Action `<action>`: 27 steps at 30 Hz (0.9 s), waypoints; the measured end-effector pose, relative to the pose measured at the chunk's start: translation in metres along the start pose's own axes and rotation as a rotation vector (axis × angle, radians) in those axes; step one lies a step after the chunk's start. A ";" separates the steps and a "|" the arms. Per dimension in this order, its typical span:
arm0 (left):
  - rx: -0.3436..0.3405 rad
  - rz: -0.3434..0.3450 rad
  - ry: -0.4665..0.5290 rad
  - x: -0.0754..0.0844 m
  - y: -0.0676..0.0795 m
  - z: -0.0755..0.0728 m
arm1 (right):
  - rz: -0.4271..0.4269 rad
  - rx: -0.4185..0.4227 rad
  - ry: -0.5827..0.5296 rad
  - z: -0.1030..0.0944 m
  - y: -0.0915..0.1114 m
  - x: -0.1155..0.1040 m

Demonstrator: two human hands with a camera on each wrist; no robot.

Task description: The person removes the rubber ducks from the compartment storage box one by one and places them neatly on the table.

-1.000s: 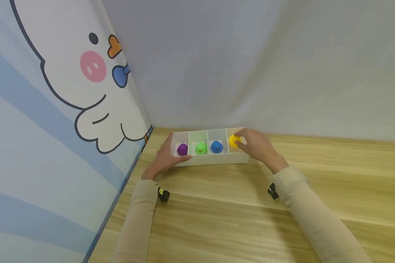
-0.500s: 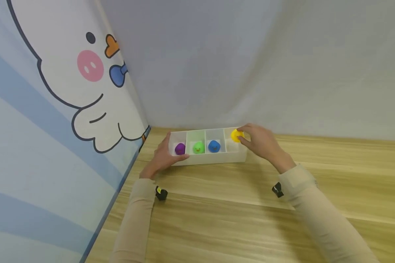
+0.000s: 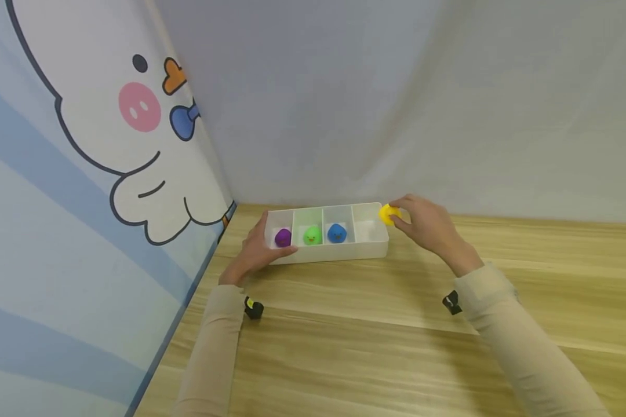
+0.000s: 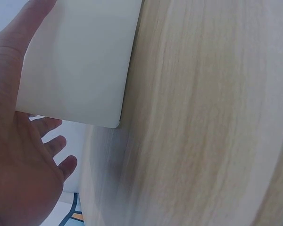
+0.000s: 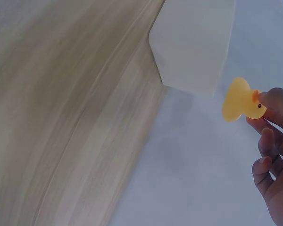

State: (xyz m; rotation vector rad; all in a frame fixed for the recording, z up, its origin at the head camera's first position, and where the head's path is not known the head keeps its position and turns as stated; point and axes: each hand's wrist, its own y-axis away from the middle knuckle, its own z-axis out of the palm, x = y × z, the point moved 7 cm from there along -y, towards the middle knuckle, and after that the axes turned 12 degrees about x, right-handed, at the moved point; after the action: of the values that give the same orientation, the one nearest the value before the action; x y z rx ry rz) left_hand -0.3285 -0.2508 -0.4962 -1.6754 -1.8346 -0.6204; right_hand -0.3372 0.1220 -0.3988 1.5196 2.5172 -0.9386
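Note:
A yellow rubber duck (image 5: 243,100) is pinched between the thumb and fingertips of my right hand (image 3: 429,229), raised at the right end of a white divided box (image 3: 328,252). In the right wrist view the duck hangs apart from the box's wall. My left hand (image 3: 255,248) holds the box's left end, the thumb (image 4: 14,42) along its front and the fingers around the end. Inside the box, left to right, sit a purple duck (image 3: 283,237), a green duck (image 3: 312,235) and a blue duck (image 3: 337,233), each in its own compartment. The rightmost compartment holds nothing.
The box stands on a wood-grain table (image 3: 355,336), close to a pale grey curtain (image 3: 396,104) at the back. On the left rises a panel (image 3: 83,231) with a cartoon figure printed on it. Each wrist carries a small black camera.
My right hand has lifted the yellow duck out of the rightmost compartment and moved it right, past the box's end rim. My left hand keeps its hold on the box.

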 end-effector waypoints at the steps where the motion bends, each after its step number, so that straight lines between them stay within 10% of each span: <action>1: -0.001 -0.002 0.001 -0.001 0.000 0.000 | 0.002 -0.001 -0.001 0.000 0.001 0.001; 27: 0.016 0.006 0.015 -0.002 0.002 0.000 | 0.053 -0.061 0.051 0.020 0.023 0.036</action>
State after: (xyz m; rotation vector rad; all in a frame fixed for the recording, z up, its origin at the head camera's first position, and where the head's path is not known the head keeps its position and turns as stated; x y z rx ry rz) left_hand -0.3266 -0.2520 -0.4970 -1.6606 -1.8190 -0.6121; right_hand -0.3417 0.1472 -0.4386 1.6037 2.5010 -0.8192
